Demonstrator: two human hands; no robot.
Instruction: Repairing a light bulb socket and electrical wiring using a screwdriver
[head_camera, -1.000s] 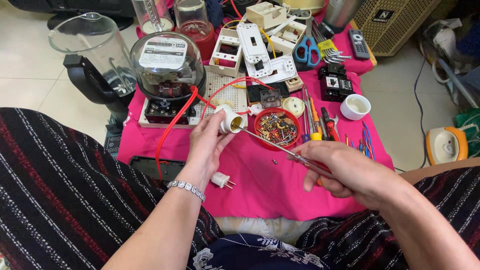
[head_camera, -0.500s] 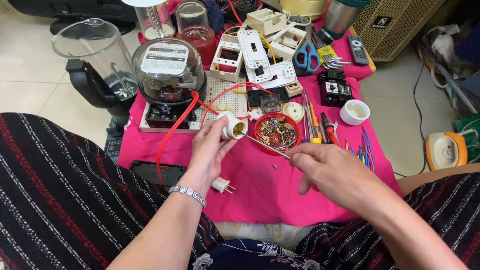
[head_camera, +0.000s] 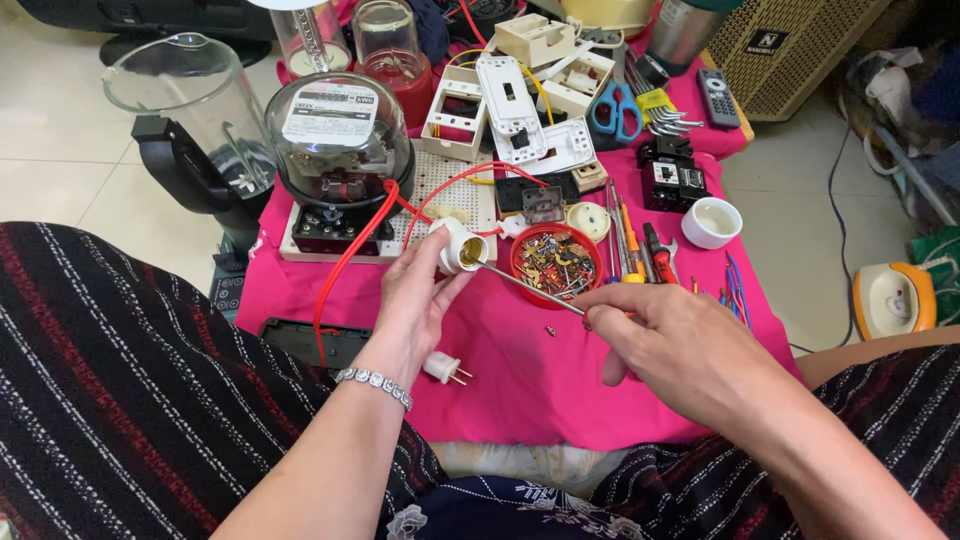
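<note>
A white lamp socket (head_camera: 460, 246) sits just left of the frame's centre, pinched in the fingers of the left hand (head_camera: 418, 300); its brass inside faces right. The right hand (head_camera: 680, 345) is closed around a screwdriver (head_camera: 530, 288) whose tip reaches the socket's mouth. Beneath lies a pink cloth (head_camera: 520, 370) crowded with parts: a red bowl of screws (head_camera: 555, 264), an electric meter (head_camera: 338, 150) upper left, blue scissors (head_camera: 615, 108) above. Pale floor tiles (head_camera: 50, 180) show at the left edge.
</note>
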